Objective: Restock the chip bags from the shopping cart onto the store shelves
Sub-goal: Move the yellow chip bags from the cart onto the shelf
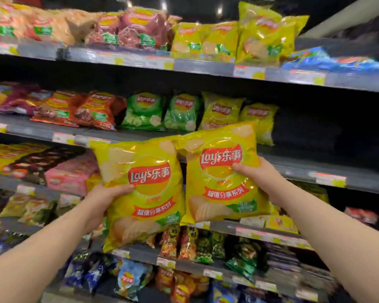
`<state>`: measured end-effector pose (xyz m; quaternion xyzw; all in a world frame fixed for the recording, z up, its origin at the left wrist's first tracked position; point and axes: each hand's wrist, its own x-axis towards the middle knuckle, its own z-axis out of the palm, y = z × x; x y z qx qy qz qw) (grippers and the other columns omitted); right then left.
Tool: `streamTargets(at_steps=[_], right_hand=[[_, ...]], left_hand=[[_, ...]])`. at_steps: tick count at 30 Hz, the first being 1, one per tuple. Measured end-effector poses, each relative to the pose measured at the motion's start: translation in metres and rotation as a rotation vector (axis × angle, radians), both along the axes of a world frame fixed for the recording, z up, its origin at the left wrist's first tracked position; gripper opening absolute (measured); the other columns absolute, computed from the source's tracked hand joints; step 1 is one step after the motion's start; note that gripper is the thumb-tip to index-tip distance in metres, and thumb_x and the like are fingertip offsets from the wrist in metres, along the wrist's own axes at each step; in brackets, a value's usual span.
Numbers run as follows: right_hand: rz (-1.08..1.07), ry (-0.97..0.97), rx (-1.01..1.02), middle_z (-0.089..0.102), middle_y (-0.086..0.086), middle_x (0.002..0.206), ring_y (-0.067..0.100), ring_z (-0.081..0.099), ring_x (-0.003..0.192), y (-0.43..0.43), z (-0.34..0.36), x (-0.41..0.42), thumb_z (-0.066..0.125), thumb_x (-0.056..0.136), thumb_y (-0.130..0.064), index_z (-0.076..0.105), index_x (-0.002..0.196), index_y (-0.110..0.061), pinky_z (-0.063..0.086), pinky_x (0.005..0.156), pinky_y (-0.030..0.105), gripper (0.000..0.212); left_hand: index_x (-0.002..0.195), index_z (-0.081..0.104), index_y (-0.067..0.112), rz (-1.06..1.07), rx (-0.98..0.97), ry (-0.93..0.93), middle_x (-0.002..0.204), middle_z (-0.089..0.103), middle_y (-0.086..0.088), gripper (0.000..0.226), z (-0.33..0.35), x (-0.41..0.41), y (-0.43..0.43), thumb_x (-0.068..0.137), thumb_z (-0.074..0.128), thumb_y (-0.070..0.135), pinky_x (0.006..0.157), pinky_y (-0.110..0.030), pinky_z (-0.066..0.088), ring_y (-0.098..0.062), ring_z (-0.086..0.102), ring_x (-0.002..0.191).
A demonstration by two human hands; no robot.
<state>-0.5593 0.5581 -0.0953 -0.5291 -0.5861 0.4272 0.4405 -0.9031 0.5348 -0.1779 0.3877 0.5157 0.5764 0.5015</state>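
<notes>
Left hand [106,194] gripped the left chip bag [140,193], right hand [253,171] the right chip bag [219,184]; I judged both should stand upright in the gap on the centre-right shelf [298,170].

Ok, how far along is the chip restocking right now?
Yellow bags already stand on the middle shelf. In hand: the left hand grips one yellow Lay's bag, the right hand a second bag, both raised before the shelves. Left: shelving both, likely in the dark gap beside them. The cart is out of view.
</notes>
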Motion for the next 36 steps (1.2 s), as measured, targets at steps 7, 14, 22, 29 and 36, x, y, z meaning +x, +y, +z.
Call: streamTargets(at_steps=[7,14,22,29,36], right_hand=[[-0.143,0.070,0.067,0.070,0.000,0.091,0.019,0.069,0.078,-0.011,0.013,0.090,0.071,0.080,-0.030,0.057,0.097,-0.029,0.053,0.060,0.032,0.023],[-0.235,0.088,0.106,0.070,0.006,0.106,0.028,0.069,0.092,0.012,0.027,0.129,0.074,0.074,-0.039,0.053,0.122,-0.024,0.055,0.079,0.044,0.054],[-0.317,0.112,0.148,0.074,0.007,0.103,0.032,0.071,0.092,0.085,0.050,0.152,0.086,0.024,-0.064,0.058,0.119,-0.026,0.053,0.087,0.055,0.106],[-0.377,0.201,0.188,0.073,0.010,0.106,0.034,0.070,0.094,0.156,0.050,0.157,0.087,0.014,-0.064,0.059,0.120,-0.023,0.052,0.089,0.056,0.117],[-0.463,0.221,0.234,0.071,0.008,0.106,0.030,0.070,0.091,0.210,0.049,0.159,0.085,0.037,-0.059,0.058,0.121,-0.022,0.055,0.085,0.051,0.096]], left_hand=[[0.108,0.063,0.020,-0.159,0.095,0.031,0.096,0.075,-0.006,0.058,0.042,0.075,0.027,0.053,0.081,0.019,0.078,-0.042,0.055,-0.029,0.070,0.089],[0.105,0.064,0.022,-0.218,0.147,0.026,0.086,0.076,-0.005,0.038,0.074,0.102,0.081,0.071,0.076,0.010,0.065,-0.035,0.055,-0.023,0.073,0.075],[0.099,0.063,0.023,-0.223,0.205,0.024,0.077,0.076,-0.002,0.025,0.112,0.108,0.178,0.078,0.071,0.012,0.068,-0.038,0.054,-0.025,0.069,0.080],[0.098,0.060,0.023,-0.256,0.207,0.031,0.096,0.069,-0.008,0.024,0.124,0.113,0.256,0.080,0.068,0.010,0.070,-0.039,0.051,-0.027,0.065,0.087],[0.110,0.062,0.023,-0.295,0.184,0.028,0.098,0.074,-0.008,0.045,0.121,0.119,0.303,0.067,0.074,0.020,0.068,-0.038,0.054,-0.025,0.072,0.081]])
